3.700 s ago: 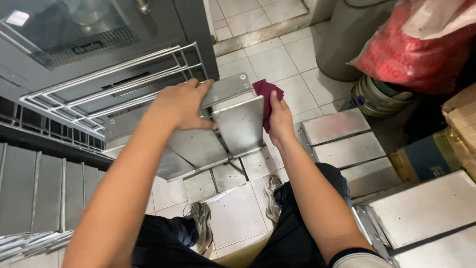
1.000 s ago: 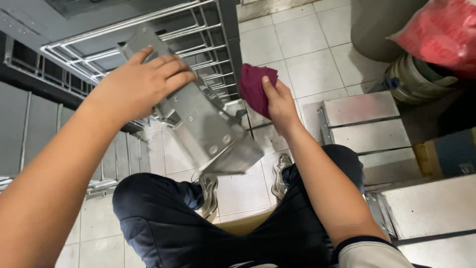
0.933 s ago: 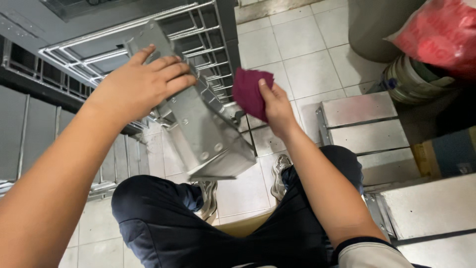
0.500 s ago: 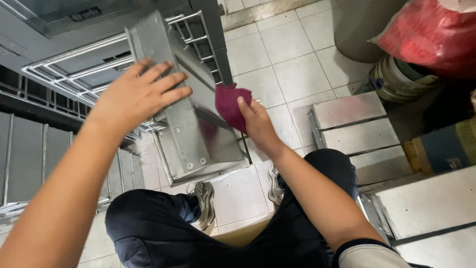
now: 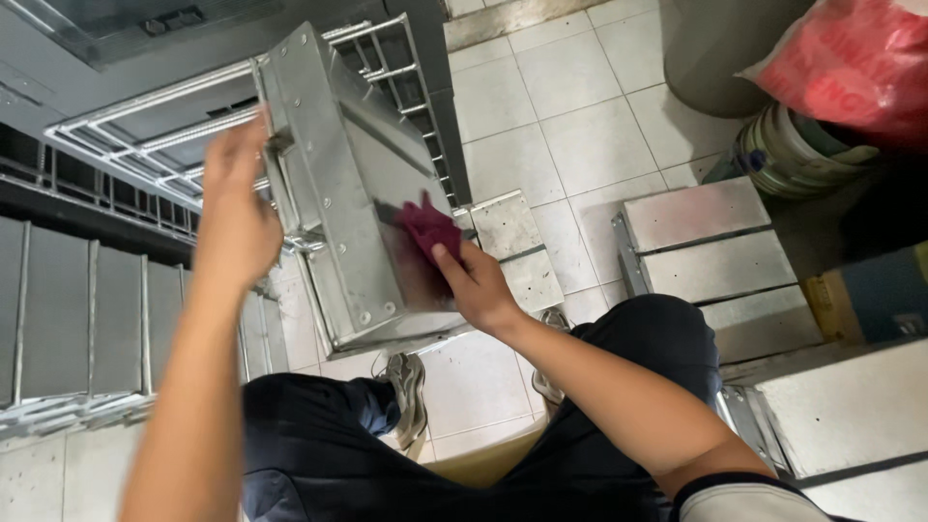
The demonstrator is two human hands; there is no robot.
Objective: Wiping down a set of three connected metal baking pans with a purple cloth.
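Left hand (image 5: 235,217) grips the tilted metal tray (image 5: 353,188) by its edge (fingers wrapped behind); right hand (image 5: 476,288) presses a bunched maroon cloth (image 5: 426,224) against its inside.

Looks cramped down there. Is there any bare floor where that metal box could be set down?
The widest bare patch is the tiled floor between the wire rack and the grey bin. A smaller patch lies between the shoes. The right side is crowded with stacked metal trays. Left hand and right hand with its cloth hold the metal box.
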